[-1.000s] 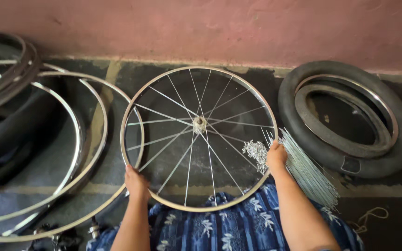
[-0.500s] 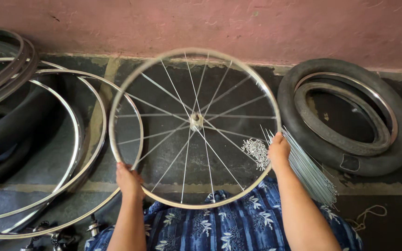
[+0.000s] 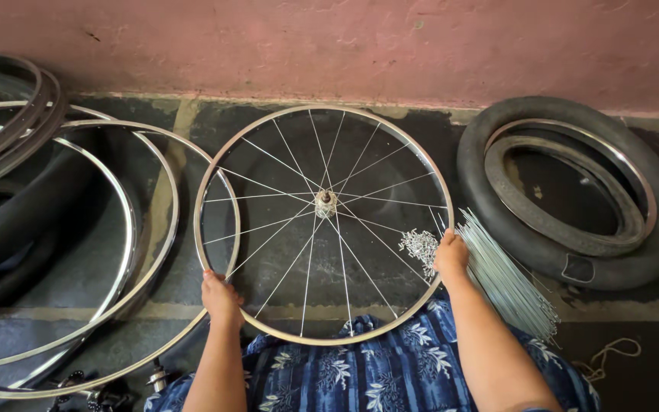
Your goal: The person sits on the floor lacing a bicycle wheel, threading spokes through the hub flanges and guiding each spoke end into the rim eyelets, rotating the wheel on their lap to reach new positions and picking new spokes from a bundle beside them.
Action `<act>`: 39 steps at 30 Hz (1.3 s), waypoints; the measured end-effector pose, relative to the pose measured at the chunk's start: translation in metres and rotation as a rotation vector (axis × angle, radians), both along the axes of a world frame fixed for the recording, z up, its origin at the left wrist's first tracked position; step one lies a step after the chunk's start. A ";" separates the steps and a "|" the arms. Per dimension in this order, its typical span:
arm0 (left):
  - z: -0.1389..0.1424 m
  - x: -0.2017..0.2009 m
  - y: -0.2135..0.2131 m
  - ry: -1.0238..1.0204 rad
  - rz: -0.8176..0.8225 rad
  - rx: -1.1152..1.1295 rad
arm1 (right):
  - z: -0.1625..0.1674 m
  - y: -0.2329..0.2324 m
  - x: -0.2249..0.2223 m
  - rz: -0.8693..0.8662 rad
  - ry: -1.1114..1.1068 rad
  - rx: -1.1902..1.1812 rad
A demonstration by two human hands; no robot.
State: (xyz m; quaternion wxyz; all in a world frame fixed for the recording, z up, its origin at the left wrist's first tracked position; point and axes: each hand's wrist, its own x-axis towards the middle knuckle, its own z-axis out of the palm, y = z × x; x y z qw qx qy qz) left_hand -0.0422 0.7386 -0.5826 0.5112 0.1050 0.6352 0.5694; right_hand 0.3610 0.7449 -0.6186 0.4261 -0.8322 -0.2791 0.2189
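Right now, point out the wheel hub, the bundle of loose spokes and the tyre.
wheel hub (image 3: 325,203), head view, its centre.
bundle of loose spokes (image 3: 506,278), head view, mid-length.
tyre (image 3: 476,177), head view, left sidewall.

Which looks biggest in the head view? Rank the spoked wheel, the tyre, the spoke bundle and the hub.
1. Spoked wheel and tyre: similar span, too close to rank.
2. Spoke bundle.
3. Hub, by far the smallest.
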 end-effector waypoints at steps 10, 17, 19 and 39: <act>-0.001 0.002 0.001 0.148 0.061 0.070 | -0.017 -0.006 0.015 0.044 -0.252 -0.175; -0.005 -0.002 0.014 0.876 0.009 0.024 | 0.014 0.023 -0.008 0.499 -0.968 0.164; -0.003 0.002 0.017 1.200 -0.056 0.038 | 0.027 0.045 -0.024 0.735 -1.083 0.157; -0.027 0.099 0.061 1.576 -1.082 -0.104 | 0.037 0.189 -0.138 0.991 -0.878 -0.048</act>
